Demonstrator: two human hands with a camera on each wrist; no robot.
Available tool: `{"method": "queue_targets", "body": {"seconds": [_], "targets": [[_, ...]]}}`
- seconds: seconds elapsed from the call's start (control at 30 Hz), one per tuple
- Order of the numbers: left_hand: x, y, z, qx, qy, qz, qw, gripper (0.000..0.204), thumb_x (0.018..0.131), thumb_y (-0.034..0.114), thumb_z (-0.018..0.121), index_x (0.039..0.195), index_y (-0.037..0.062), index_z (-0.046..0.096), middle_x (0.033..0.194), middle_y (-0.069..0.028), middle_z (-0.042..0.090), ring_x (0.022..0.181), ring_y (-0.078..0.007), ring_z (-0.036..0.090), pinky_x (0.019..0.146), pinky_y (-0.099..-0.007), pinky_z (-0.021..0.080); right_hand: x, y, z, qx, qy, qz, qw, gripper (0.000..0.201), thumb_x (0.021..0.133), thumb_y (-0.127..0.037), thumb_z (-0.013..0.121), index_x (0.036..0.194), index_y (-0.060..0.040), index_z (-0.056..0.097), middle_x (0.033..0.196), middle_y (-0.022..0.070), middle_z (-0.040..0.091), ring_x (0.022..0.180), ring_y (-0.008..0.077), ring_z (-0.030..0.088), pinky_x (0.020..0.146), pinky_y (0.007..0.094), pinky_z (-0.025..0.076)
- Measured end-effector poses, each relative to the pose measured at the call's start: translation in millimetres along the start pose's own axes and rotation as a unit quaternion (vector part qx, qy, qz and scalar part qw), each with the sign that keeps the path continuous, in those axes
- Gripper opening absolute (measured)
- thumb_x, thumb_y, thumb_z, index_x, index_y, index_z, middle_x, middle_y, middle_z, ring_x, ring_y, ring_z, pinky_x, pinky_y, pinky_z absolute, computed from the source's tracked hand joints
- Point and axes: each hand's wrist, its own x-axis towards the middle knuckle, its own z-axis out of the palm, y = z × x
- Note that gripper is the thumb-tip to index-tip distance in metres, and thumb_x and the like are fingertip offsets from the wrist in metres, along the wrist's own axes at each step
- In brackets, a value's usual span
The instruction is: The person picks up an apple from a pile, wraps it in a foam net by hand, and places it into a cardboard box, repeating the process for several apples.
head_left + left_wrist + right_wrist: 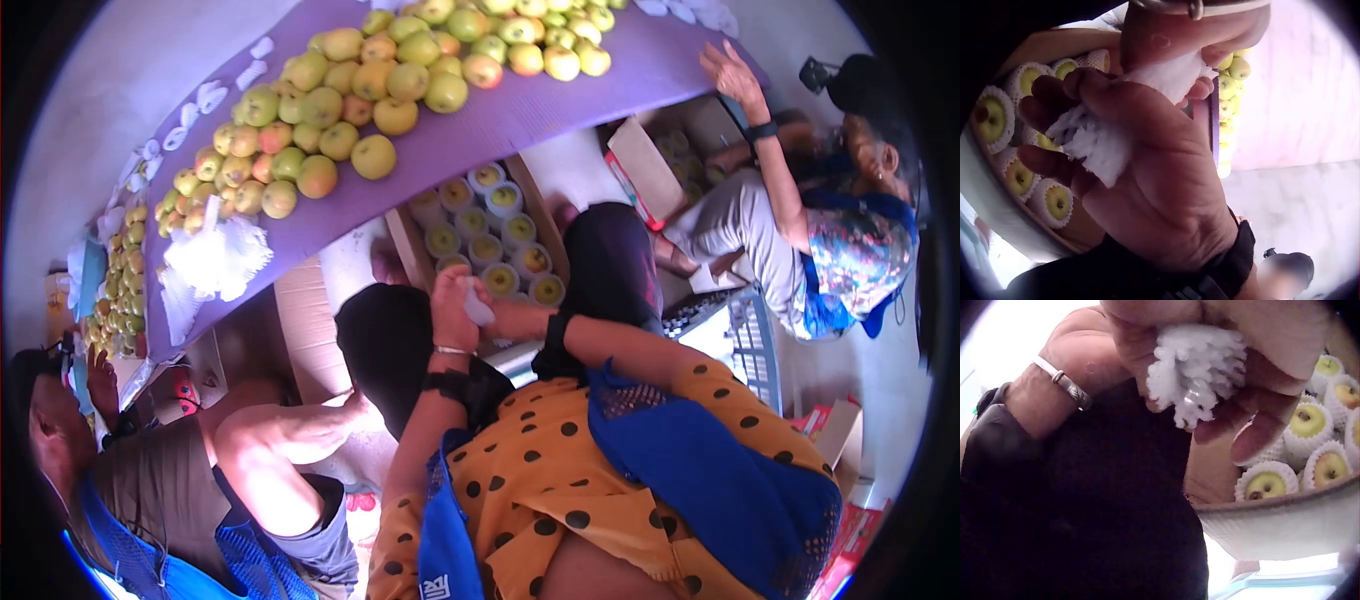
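Observation:
In the head view my left hand [452, 312], with a bracelet at its wrist, and my right hand [512, 318] meet over the near end of an open box. Between them is a white foam fruit net [480, 304]. The left wrist view shows the right hand [1154, 156] gripping the bunched net [1100, 147], whose frilled end pokes out past the thumb. My left hand [1172, 31] pinches white foam at the other side. From the right wrist, the net [1194, 369] sticks out of my right hand's curled fingers. Apples in foam nets [480, 220] sit in rows inside the cardboard box [408, 245].
A purple-covered table [560, 110] bears a heap of loose apples [370, 80] and a pile of white foam nets [215, 255]. One person [850, 220] sits at right beside another box [640, 175]; another [150, 470] sits at left. A grey plastic crate [755, 345] stands at right.

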Motion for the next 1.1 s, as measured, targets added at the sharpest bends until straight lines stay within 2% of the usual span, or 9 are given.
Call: {"method": "queue_targets", "body": {"seconds": [0.17, 0.23, 0.37, 0.4, 0.43, 0.5, 0.53, 0.9, 1.1], "targets": [[-7, 6, 9, 0.053, 0.000, 0.017, 0.998, 0.023, 0.088, 0.024, 0.043, 0.079, 0.0031, 0.047, 0.057, -0.0032, 0.044, 0.049, -0.0124, 0.043, 0.049, -0.0267, 0.040, 10, 14, 8, -0.163, 0.026, -0.035, 0.986, 0.030, 0.071, -0.021, 0.059, 0.097, -0.0066, 0.054, 0.089, 0.0121, 0.060, 0.084, 0.0241, 0.057, 0.075, 0.0332, 0.043], [-12, 5, 15, 0.086, 0.013, 0.037, 0.996, 0.027, 0.087, 0.024, 0.044, 0.069, 0.0036, 0.047, 0.053, -0.0014, 0.042, 0.047, -0.0106, 0.041, 0.048, -0.0247, 0.038, 11, 13, 10, -0.130, 0.074, -0.114, 0.982, 0.028, 0.068, -0.020, 0.060, 0.092, -0.0068, 0.054, 0.086, 0.0143, 0.058, 0.081, 0.0281, 0.057, 0.071, 0.0345, 0.044], [-20, -1, 17, 0.214, -0.059, 0.090, 0.971, 0.028, 0.084, 0.018, 0.047, 0.060, 0.0038, 0.047, 0.053, 0.0010, 0.042, 0.049, -0.0064, 0.039, 0.047, -0.0222, 0.033, -6, -14, 7, -0.172, 0.153, -0.153, 0.961, 0.024, 0.066, -0.025, 0.061, 0.083, -0.0091, 0.055, 0.080, 0.0162, 0.058, 0.079, 0.0349, 0.055, 0.064, 0.0384, 0.045], [-21, -2, 19, 0.251, -0.069, 0.106, 0.960, 0.028, 0.083, 0.015, 0.048, 0.058, 0.0033, 0.047, 0.053, 0.0019, 0.041, 0.050, -0.0050, 0.038, 0.047, -0.0214, 0.032, -2, 8, 10, -0.234, 0.171, -0.103, 0.951, 0.018, 0.065, -0.020, 0.061, 0.076, -0.0091, 0.054, 0.077, 0.0131, 0.057, 0.076, 0.0325, 0.055, 0.061, 0.0355, 0.044], [-22, -4, 19, 0.246, -0.068, 0.110, 0.961, 0.028, 0.083, 0.015, 0.048, 0.058, 0.0033, 0.047, 0.053, 0.0019, 0.041, 0.050, -0.0050, 0.038, 0.047, -0.0214, 0.032, -4, 3, 8, -0.240, 0.169, -0.103, 0.950, 0.018, 0.065, -0.020, 0.061, 0.076, -0.0091, 0.054, 0.077, 0.0131, 0.057, 0.076, 0.0325, 0.055, 0.061, 0.0355, 0.044], [-21, -6, 18, 0.269, -0.107, 0.148, 0.946, 0.025, 0.082, 0.013, 0.050, 0.060, 0.0010, 0.047, 0.054, 0.0021, 0.040, 0.053, -0.0050, 0.036, 0.047, -0.0217, 0.031, -12, -15, 4, -0.103, 0.165, -0.201, 0.960, 0.013, 0.065, -0.018, 0.060, 0.072, -0.0078, 0.053, 0.070, 0.0114, 0.056, 0.066, 0.0318, 0.052, 0.057, 0.0321, 0.043], [-22, -2, 16, 0.266, -0.129, 0.130, 0.947, 0.027, 0.082, 0.014, 0.049, 0.059, -0.0004, 0.046, 0.055, 0.0020, 0.040, 0.053, -0.0061, 0.036, 0.048, -0.0233, 0.032, 1, 11, 9, -0.002, 0.132, -0.186, 0.974, 0.012, 0.065, -0.014, 0.060, 0.069, -0.0060, 0.053, 0.067, 0.0108, 0.054, 0.060, 0.0294, 0.048, 0.055, 0.0298, 0.042], [-27, 12, 13, 0.278, -0.154, 0.191, 0.929, 0.033, 0.081, 0.020, 0.053, 0.055, 0.0011, 0.044, 0.050, -0.0094, 0.040, 0.046, -0.0183, 0.037, 0.048, -0.0305, 0.031, 31, 4, 7, -0.197, 0.057, -0.172, 0.963, 0.011, 0.070, -0.013, 0.058, 0.065, -0.0049, 0.053, 0.061, 0.0053, 0.052, 0.057, 0.0242, 0.050, 0.053, 0.0307, 0.040], [-31, 22, 14, 0.305, -0.169, 0.156, 0.924, 0.032, 0.084, 0.018, 0.051, 0.057, 0.0010, 0.044, 0.052, -0.0050, 0.039, 0.051, -0.0139, 0.036, 0.052, -0.0270, 0.031, 26, 10, 12, -0.263, 0.043, -0.170, 0.949, 0.013, 0.073, -0.012, 0.057, 0.063, -0.0044, 0.053, 0.058, 0.0026, 0.051, 0.055, 0.0215, 0.050, 0.051, 0.0312, 0.040]]}}
